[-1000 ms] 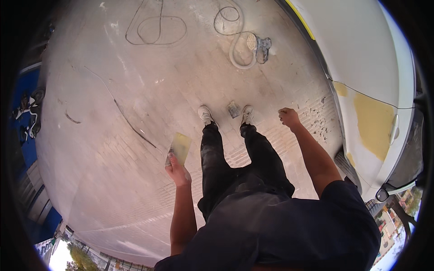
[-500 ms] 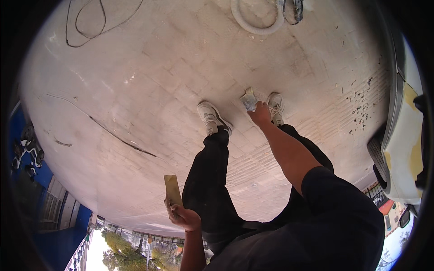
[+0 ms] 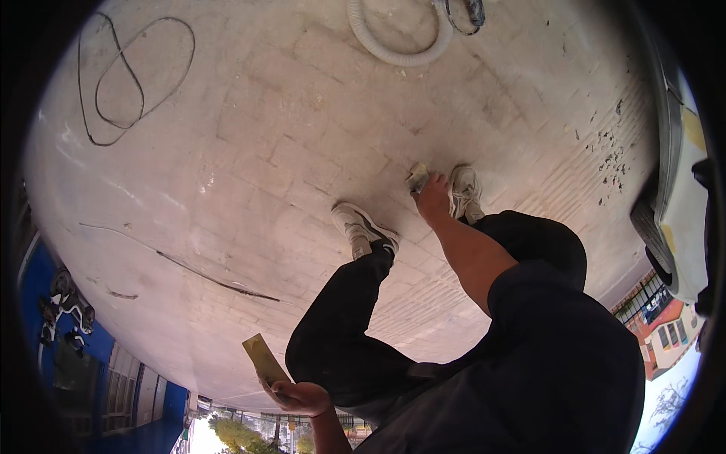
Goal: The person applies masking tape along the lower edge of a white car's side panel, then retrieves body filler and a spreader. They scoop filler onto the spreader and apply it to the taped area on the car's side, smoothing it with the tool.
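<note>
My left hand [image 3: 301, 397] is closed round the lower end of a flat, rectangular yellow-olive strip [image 3: 265, 359]. The strip points up and to the left, out beyond my left knee. Down by the shoes, my right hand [image 3: 433, 200] grips a small grey piece with a pale yellowish tip [image 3: 417, 178]. Its exact kind is too small to make out, and I cannot tell whether it touches the floor. My right shoe [image 3: 464, 188] is just right of that hand; my left shoe [image 3: 363, 225] stands farther left.
A pale ribbed hose [image 3: 393, 57] curves across the far floor [image 3: 302, 113]. At far left lies a looped dark cable [image 3: 140, 113], with a thin dark strip [image 3: 215, 281] nearer. Dark crumbs [image 3: 611, 155] lie at right, by a car with yellowish patches [image 3: 687, 204] and its tyre [image 3: 650, 238].
My knees bend more, and the view has shifted. The yellow-olive strip has tipped farther left in my left hand. My right hand stays beside the right shoe, still holding the grey piece.
</note>
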Demonstrator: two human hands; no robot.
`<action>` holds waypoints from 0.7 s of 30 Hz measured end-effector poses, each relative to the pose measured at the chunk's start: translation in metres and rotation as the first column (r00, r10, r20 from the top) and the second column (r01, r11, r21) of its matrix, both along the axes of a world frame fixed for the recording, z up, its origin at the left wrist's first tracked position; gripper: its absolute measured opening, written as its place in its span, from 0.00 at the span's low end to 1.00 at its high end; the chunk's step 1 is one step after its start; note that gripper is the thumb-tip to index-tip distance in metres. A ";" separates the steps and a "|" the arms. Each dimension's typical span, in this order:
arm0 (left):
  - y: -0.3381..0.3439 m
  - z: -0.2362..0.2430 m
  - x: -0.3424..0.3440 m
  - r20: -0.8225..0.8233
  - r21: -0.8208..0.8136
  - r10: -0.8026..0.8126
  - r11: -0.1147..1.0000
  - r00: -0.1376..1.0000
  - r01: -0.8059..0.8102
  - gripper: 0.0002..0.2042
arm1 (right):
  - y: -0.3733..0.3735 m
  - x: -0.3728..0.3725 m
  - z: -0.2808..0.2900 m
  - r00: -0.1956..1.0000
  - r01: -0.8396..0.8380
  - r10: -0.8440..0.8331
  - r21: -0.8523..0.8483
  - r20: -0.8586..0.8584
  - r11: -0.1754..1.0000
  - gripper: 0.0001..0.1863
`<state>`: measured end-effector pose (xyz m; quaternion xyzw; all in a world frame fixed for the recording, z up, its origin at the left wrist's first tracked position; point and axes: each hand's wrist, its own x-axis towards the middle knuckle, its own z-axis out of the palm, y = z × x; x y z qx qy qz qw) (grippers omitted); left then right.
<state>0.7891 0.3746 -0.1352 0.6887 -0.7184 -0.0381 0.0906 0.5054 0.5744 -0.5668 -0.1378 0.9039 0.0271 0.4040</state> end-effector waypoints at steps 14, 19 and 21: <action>0.005 0.006 0.014 -0.104 0.083 0.025 0.996 0.994 -0.016 0.29 | -0.009 0.000 0.009 0.994 0.018 -0.019 -0.012 -0.106 1.000 0.43; 0.006 0.008 0.015 -0.066 0.109 0.045 0.993 0.997 -0.038 0.29 | -0.001 0.003 0.014 1.000 -0.020 0.020 -0.039 0.000 0.999 0.32; 0.006 0.009 0.014 -0.051 0.109 0.027 0.994 0.998 -0.021 0.29 | 0.003 0.002 0.020 1.000 0.011 -0.011 -0.045 -0.011 0.999 0.26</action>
